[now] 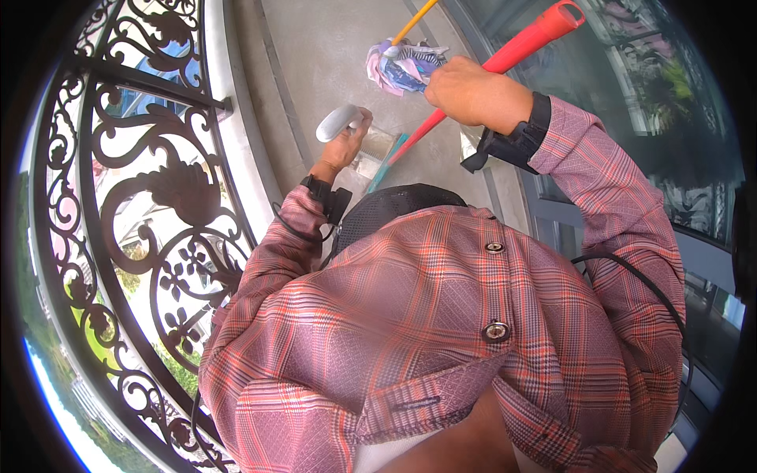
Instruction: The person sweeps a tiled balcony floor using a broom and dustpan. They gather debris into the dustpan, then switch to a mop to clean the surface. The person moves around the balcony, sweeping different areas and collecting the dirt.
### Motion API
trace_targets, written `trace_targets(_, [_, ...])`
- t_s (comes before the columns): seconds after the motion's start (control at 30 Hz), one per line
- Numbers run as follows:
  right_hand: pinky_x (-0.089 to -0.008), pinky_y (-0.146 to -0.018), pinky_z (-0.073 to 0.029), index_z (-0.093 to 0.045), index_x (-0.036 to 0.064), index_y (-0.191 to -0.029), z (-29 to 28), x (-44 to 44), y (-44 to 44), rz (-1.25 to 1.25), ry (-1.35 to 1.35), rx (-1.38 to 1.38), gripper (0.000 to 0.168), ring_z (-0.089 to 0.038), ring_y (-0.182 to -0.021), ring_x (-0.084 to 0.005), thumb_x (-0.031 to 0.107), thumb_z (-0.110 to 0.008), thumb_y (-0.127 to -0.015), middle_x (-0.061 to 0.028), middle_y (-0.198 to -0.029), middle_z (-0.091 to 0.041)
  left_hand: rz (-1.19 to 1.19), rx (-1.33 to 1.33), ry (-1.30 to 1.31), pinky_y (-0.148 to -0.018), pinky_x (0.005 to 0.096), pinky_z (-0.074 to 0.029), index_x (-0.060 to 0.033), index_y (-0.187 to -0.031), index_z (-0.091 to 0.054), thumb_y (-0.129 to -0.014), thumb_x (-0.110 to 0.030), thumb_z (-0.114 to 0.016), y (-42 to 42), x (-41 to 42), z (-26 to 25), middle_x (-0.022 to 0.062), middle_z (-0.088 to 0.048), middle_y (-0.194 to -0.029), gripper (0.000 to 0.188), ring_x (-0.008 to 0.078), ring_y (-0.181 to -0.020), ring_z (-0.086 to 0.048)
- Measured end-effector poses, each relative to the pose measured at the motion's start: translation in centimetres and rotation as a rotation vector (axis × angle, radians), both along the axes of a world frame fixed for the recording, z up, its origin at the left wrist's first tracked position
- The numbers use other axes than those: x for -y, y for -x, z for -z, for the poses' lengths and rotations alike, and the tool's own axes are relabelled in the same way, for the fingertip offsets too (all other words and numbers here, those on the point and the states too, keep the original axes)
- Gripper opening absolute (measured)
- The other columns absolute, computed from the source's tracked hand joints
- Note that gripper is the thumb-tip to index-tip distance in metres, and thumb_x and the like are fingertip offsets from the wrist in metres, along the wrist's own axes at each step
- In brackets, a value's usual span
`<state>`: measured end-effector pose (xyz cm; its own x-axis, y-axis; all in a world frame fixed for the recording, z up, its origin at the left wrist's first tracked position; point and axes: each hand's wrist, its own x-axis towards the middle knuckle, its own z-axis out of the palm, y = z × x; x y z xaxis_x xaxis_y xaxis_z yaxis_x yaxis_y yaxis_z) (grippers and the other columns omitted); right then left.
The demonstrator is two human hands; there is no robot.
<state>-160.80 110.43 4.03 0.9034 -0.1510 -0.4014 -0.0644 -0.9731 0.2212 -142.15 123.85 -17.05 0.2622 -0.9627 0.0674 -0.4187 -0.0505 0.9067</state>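
Note:
My right hand (470, 91) is closed around a red broom handle (526, 47), which slants down towards the floor in front of me. At the handle's lower end is a teal strip (387, 162), apparently the broom head, partly cut off by my body. With my left hand (349, 139) I grip a white rounded handle (338, 123). Below that hand a pale dustpan (372, 152) with a toothed part lies close beside the teal strip. My body hides the lower ends of both tools.
A mop with a yellow handle (414, 22) and a head of cloth strips (408, 65) rests on the grey floor (319, 53) ahead. On the left runs an ornate dark metal railing (189, 189) above a pale ledge (242, 130). Reflective glass panels (639, 118) line the right side.

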Motion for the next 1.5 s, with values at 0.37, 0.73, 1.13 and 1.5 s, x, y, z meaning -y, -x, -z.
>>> trace_targets(0.37, [-0.0351,-0.064,-0.049,-0.066,0.007,-0.074,0.8,0.4,-1.6,-0.278,-0.011,0.055,0.007,-0.064,-0.075,-0.0249,0.007,-0.064,-0.068,-0.0098,-0.075,-0.065,-0.287,0.117,0.066,-0.104,0.0394,-0.029,0.0002,-0.132,-0.033,-0.060,-0.035,-0.082,8.4,2.5,1.5,0.0223,-0.028,-0.139,0.094,0.0344,-0.126,-0.033])
trace_targets(0.73, [-0.0407,-0.075,-0.047,-0.059,0.015,-0.110,3.8,8.2,6.4,-0.039,-0.081,-0.293,0.044,-0.061,-0.090,-0.0316,0.001,-0.058,-0.068,-0.0134,-0.088,-0.064,-0.447,-0.024,-0.049,-0.077,0.0324,-0.044,-0.0007,-0.113,-0.053,-0.074,-0.037,-0.071,7.7,2.0,2.3,0.0117,-0.056,-0.095,0.056,0.0208,-0.085,-0.053])
trace_targets(1.13, [-0.0453,-0.068,-0.048,-0.049,0.023,-0.123,18.7,2.8,46.7,0.857,-0.518,-0.036,0.048,-0.060,-0.079,-0.0387,0.017,-0.056,-0.076,-0.0188,-0.083,-0.062,-1.083,-0.152,0.520,-0.050,0.0267,-0.039,-0.0071,-0.063,-0.044,-0.093,-0.035,-0.048,1.5,-8.8,-5.3,-0.0011,-0.037,-0.055,0.042,0.0097,-0.048,-0.038])
trace_targets(1.5, [-0.0434,-0.066,-0.049,-0.055,0.021,-0.120,22.5,2.1,40.9,0.971,-0.704,0.038,0.045,-0.061,-0.075,-0.0379,0.018,-0.059,-0.075,-0.0207,-0.079,-0.062,-1.392,-0.076,0.414,-0.046,0.0215,-0.035,-0.0112,-0.061,-0.041,-0.089,-0.039,-0.055,-6.8,-8.0,-11.6,-0.0035,-0.035,-0.052,0.042,0.0072,-0.046,-0.036])
